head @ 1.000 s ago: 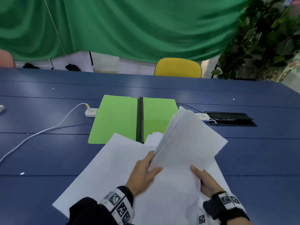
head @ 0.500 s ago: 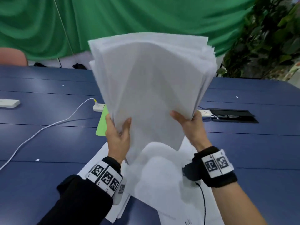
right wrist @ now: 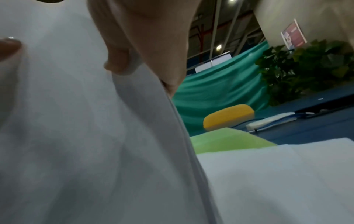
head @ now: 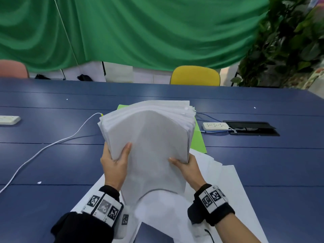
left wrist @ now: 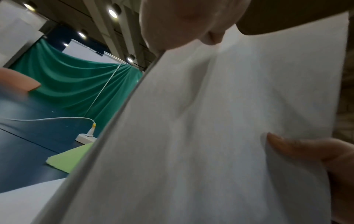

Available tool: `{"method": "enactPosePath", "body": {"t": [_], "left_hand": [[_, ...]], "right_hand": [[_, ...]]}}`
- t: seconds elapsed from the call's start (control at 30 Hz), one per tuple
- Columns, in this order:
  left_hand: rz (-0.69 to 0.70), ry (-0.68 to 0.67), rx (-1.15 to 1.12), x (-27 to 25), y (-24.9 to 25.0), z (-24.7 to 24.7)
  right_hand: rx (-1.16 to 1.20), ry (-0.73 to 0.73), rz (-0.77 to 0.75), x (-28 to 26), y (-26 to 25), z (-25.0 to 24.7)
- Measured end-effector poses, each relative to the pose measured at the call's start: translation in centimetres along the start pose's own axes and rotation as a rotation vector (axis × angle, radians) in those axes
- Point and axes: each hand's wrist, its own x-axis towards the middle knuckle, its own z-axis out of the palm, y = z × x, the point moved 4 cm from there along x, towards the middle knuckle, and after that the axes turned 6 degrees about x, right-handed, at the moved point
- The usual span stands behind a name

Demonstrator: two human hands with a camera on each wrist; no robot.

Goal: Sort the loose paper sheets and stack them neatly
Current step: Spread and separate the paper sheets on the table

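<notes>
My fingers are curled round the two side edges of the paper stack (head: 150,137): left hand (head: 114,163) clamps the left edge, thumb on the near face, right hand (head: 187,166) pinches the right. Half a second ago I held the bundle high before the green curtain; now it is lower, bottom edge nearly down on the loose sheets (head: 219,183) still lying on the blue table (head: 52,163). I judge this a tap to square the edges, since the top fans unevenly. Behind lies a green folder (head: 198,139), mostly hidden. A white cable (head: 52,145) runs left and a power strip (head: 215,126) sits far right, both apart from the stack.
</notes>
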Motion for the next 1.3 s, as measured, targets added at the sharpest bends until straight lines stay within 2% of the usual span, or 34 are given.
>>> {"method": "enactPosePath", "body": {"t": [0.1,0.17,0.27,0.37,0.43,0.5,0.57,0.63,0.67,0.73,0.83,0.9,1.0,1.2,1.3], "left_hand": [[-0.018,-0.07,0.022,-1.0,-1.9,-0.4],[-0.127,-0.154,0.076,-2.3,-4.2,-0.5],[-0.249,-0.195,0.123,-2.0,-5.9,-0.1],[-0.192,-0.303,0.179,-0.1,-3.7,2.2],[-0.168,-0.44,0.243,0.8,-3.1,4.2],[-0.199,-0.557,0.336,1.0,-4.2,5.6],[-0.292,-0.601,0.474,0.7,-7.1,5.7],[-0.388,-0.649,0.739,-0.5,-11.1,4.7],[-0.416,-0.717,0.905,-1.4,-13.1,4.3],[-0.414,-0.814,1.121,-3.1,-15.1,4.0],[-0.454,-0.766,1.057,-3.6,-15.6,4.9],[-0.475,-0.8,1.067,-3.7,-15.8,5.8],[-0.464,-0.841,1.127,-3.5,-16.3,6.3],[-0.351,-0.713,1.141,-3.6,-16.3,7.3],[-0.363,-0.764,1.112,-4.1,-16.1,8.0]], "right_hand": [[0.036,-0.023,0.059,-0.7,0.9,-0.5],[0.013,-0.026,0.09,-0.8,1.4,-0.4],[-0.024,-0.035,0.067,-0.3,0.2,-0.5],[0.027,0.0,0.048,-0.2,-1.8,-2.4],[0.133,0.053,0.079,-0.7,-2.2,-4.6],[0.228,0.092,0.149,-1.2,-1.0,-6.8],[0.273,0.165,0.276,-1.7,2.2,-9.0],[0.262,0.254,0.439,-2.4,6.5,-10.8],[0.243,0.293,0.525,-2.8,8.5,-11.6],[0.183,0.353,0.643,-3.4,11.3,-12.6],[0.106,0.421,0.676,-3.0,12.8,-13.3],[0.067,0.449,0.678,-2.4,13.2,-13.8],[0.012,0.423,0.701,-1.8,13.8,-14.2],[-0.066,0.372,0.715,-0.4,13.0,-14.5],[-0.092,0.363,0.714,0.3,12.1,-14.6]]}}
